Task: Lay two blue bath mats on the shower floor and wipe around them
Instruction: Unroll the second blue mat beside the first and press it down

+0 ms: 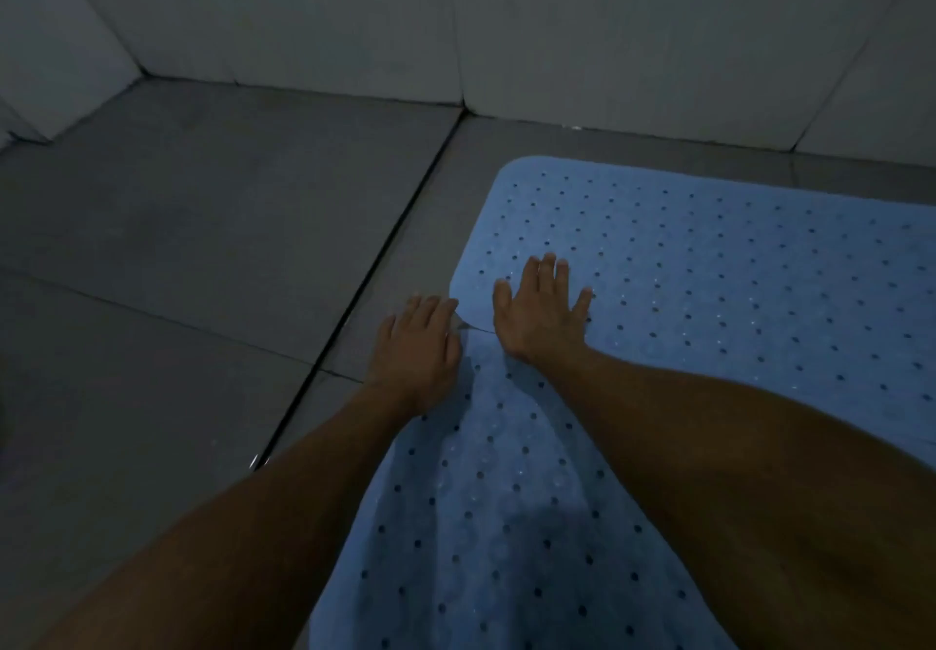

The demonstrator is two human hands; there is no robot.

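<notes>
Two blue perforated bath mats lie on the grey tiled shower floor (202, 224). The far mat (709, 269) lies flat near the back wall, at the right. The near mat (506, 523) runs toward me and looks slightly rumpled where the two mats meet. My right hand (542, 315) presses flat with fingers spread on the near left corner of the far mat. My left hand (418, 345) rests palm down at the left edge of the seam, its fingers together, partly on the tile. Neither hand holds anything.
White tiled walls (354, 16) close the back and left of the shower. A dark grout line (385, 244) runs diagonally across the floor just left of the mats. Bare tile stretches to the left. The light is dim.
</notes>
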